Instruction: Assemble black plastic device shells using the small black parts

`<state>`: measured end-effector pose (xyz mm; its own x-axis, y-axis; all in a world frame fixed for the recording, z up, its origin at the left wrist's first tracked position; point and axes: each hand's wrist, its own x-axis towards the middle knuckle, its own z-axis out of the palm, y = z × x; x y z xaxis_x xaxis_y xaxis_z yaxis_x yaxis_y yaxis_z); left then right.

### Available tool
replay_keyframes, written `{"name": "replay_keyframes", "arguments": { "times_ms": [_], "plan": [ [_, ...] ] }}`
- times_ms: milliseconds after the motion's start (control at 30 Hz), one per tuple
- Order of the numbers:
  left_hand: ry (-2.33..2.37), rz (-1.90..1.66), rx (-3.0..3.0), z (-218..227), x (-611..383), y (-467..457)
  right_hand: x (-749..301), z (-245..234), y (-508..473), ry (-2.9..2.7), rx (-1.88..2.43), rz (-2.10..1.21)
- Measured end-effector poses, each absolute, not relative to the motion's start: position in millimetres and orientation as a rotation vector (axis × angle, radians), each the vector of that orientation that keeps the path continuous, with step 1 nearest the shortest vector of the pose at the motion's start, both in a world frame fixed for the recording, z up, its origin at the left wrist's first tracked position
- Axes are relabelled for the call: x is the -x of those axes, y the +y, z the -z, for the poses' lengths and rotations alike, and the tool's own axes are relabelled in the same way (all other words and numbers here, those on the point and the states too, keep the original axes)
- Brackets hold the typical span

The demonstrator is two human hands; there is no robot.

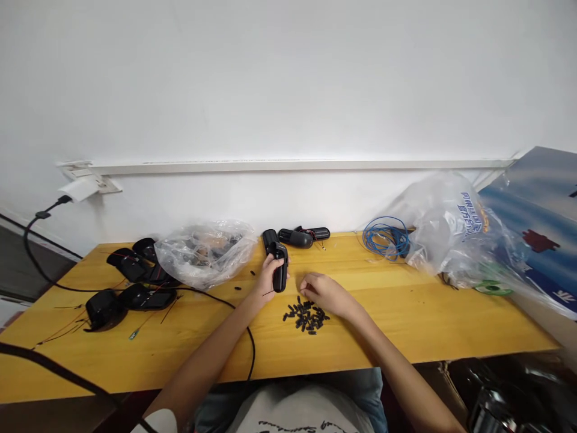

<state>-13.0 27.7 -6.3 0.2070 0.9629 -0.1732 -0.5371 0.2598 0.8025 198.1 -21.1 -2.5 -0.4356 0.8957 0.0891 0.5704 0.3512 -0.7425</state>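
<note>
My left hand is wrapped round a glossy black plastic housing, held tilted above the wooden table. Just above the edge of a heap of small black pieces is my right hand, its fingers curled together. Whatever those fingers may pinch is hidden. Behind the held housing lies another long black part. Further back, more black housings rest near the wall, with thin red wires on them.
Several black housings with wires and a clear plastic bag of parts lie left. A black cable crosses the wooden table. Right are a blue wire coil, a plastic bag and a blue box.
</note>
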Motion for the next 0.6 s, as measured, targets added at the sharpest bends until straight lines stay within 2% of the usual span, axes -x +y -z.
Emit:
{"name": "replay_keyframes", "arguments": {
  "times_ms": [167,300,600],
  "plan": [
    [0.686,-1.018,-0.585,4.2,17.5,26.9,-204.8,-14.5,6.7,-1.919,1.145,-0.919],
    [0.646,-0.960,-0.549,3.4,19.7,27.1,-196.8,-24.5,30.9,-1.631,1.008,-1.081],
    [0.626,-0.961,-0.600,7.1,13.4,25.7,-180.2,-9.6,22.1,-1.298,0.905,-1.358]
  ]
}}
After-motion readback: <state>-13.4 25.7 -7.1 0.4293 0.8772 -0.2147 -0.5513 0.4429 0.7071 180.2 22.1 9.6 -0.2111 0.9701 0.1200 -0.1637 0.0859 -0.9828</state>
